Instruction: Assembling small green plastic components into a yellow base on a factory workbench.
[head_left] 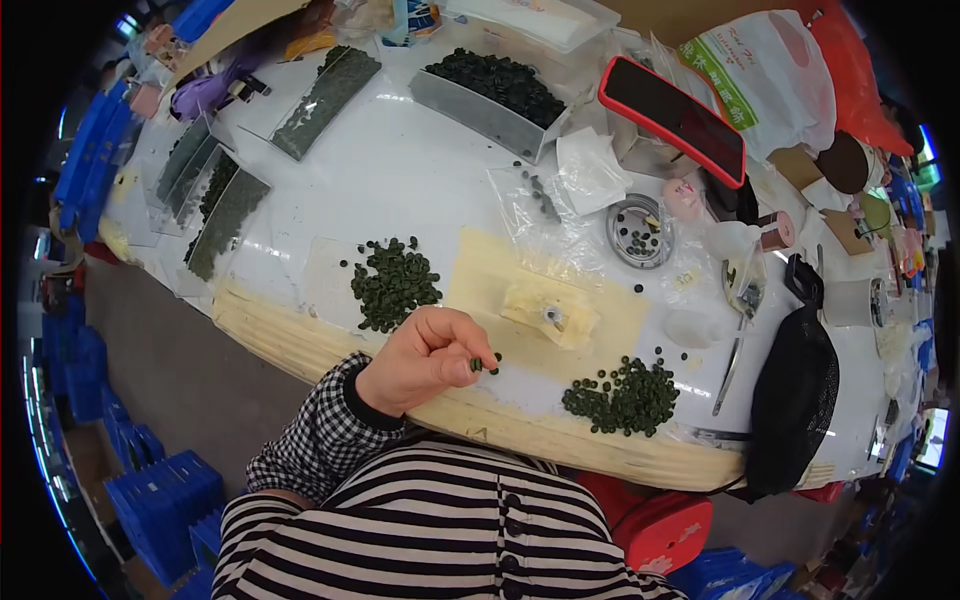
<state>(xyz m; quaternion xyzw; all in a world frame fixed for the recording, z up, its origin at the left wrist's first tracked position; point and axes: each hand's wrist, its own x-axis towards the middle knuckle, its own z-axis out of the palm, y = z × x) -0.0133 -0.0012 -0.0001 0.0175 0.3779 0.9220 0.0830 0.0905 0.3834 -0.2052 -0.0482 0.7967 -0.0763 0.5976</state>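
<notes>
My left hand, in a checkered cuff, is over the table's front edge. Thumb and forefinger are pinched together on a small round dark green piece; another such piece shows right by the fingertips. Just beyond the hand lies a heap of the same green pieces. A second heap is spread near the front edge to the right. Between them, on a pale yellow sheet, sits a yellowish block with a small metal tip in its middle. My right hand does not show.
A clear bin of dark pieces stands at the back. To the right are a red-cased phone, a round dish, a long thin metal tool and a black mesh bag. Clear plates of green pieces lie at left.
</notes>
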